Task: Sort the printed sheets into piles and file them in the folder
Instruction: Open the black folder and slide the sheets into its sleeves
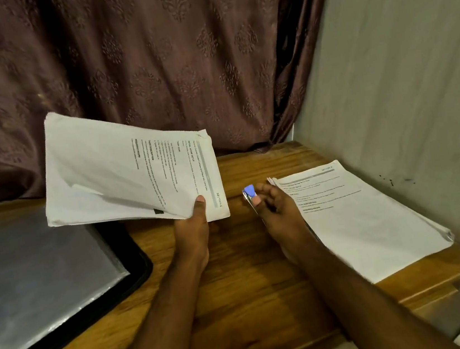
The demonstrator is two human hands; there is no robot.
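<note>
White printed sheets (131,169) fill the left hand (193,226), a loose sheaf held up above the desk (246,283) near its back edge, thumb pressed on top at the lower right corner and fingers underneath, so the hand is clamped on the paper. The top sheet carries black headings and short lines of text running sideways to the viewer, a grey bar along one edge and the words "SECTION" and a figure at the corner; the sheets beneath are fanned unevenly and one lower corner curls. The right hand (276,212) rests on the wooden desk just beside a second pile (365,215), its fingers curled around a small stapler (250,193) with a blue tip and a metal body, which it pinches. That pile lies flat along the right edge of the desk, close to the grey wall (415,76), its top page showing the same grey bar, heading and a few lines of print, the stack's edges slightly stepped. At the left edge of the desk lies the open folder (41,281), black-rimmed, with shiny clear plastic sleeves. A brown patterned curtain (148,53) hangs behind the desk.
</note>
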